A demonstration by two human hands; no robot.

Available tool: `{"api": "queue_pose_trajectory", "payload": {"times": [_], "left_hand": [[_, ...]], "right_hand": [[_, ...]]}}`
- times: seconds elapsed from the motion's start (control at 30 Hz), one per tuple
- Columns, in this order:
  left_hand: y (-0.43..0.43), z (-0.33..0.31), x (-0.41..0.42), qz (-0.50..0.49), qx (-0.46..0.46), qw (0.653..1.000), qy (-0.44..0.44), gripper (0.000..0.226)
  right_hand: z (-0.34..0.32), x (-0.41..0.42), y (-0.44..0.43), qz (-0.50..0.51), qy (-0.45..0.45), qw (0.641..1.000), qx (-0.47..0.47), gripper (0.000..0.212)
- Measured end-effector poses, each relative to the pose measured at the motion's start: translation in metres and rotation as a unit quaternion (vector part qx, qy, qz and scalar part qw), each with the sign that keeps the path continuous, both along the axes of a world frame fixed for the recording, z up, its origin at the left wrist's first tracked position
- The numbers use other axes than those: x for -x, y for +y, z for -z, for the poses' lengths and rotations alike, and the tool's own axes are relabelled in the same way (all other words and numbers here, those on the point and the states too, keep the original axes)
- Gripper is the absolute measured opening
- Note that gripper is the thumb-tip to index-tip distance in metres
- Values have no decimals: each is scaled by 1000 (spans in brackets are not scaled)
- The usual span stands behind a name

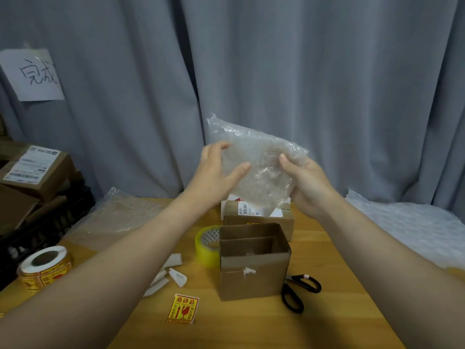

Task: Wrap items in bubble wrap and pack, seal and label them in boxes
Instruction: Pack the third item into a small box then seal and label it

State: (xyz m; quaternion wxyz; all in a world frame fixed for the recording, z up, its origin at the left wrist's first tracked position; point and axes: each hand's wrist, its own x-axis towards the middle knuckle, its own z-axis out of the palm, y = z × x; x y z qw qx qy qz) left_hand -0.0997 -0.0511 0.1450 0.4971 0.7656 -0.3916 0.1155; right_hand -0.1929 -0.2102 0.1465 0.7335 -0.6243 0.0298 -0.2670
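Aloft, bubble-wrapped bundle [261, 170], left hand [216, 177] and right hand [307, 187] gripping its sides, open cardboard box [254, 278] below.

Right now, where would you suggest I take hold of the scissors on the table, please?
Grip the black scissors by their handle loops, coming from the right and near side. They lie flat on the table with both loops exposed there, while the blade end is hidden behind the open cardboard box, which blocks the left.
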Motion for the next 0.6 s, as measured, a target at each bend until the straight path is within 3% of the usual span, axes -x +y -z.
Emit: {"api": "queue_pose_trajectory", "payload": {"times": [0.1,0.2,0.27,0.33,0.4,0.43,0.5,0.57,0.6], "left_hand": [[3,1,5,161,71,963,206,89],[3,5,12,241,81,940,225,67],[0,8,11,192,104,957,188,39],[-2,10,5,134,111,975,134,22],[1,9,0,97,35,994,26,19],[3,8,-2,90,-32,995,-34,18],[3,5,1,87,-145,978,-122,20],[-1,2,6,76,-173,969,-159,10],[-4,1,8,50,-164,969,-180,16]], "right_hand": [[3,9,6,-138,36,989,-47,39],[1,11,9,-189,62,976,-92,49],[2,7,12,-131,63,988,-55,44],[6,1,14,15,71,989,129,48],[6,-1,9,141,59,931,332,76],[5,0,6,145,43,896,418,87],[0,2,4,59,36,843,533,88],[-1,1,3,-12,55,841,537,74],[1,-2,1,-3,60,851,522,65]]}}
